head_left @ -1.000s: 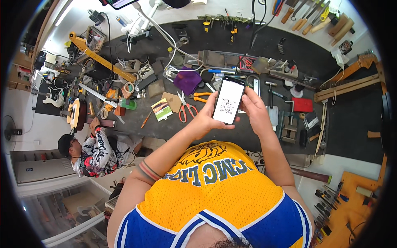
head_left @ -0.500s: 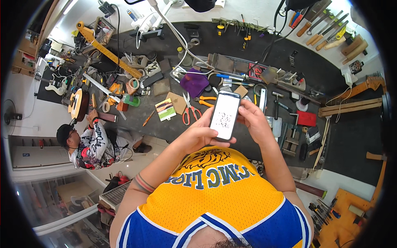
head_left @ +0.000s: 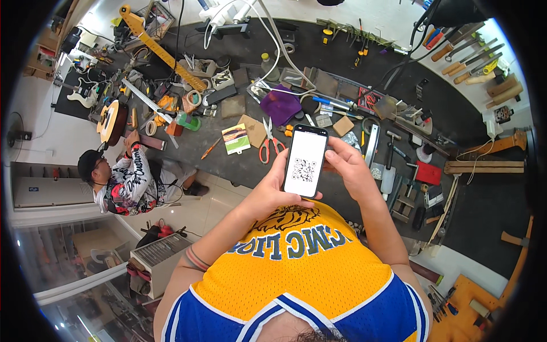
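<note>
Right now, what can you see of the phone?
The phone is a black-rimmed rectangle with rounded corners. Its lit screen, facing the camera, is white with a square black code low down and a dark band on top. Seen against the dark workbench, it tilts slightly right at the top. The left hand grips its left side and bottom; the right hand seems to touch its right edge. Its back is hidden.

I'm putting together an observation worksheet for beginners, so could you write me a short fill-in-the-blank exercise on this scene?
1. The phone in the left grip shows a mostly ____ screen.
2. In the picture, the scissors lie to the ____ of the phone.
3. The crumpled cloth on the dark bench is ____ in colour.

Missing words: white; left; purple.
</note>
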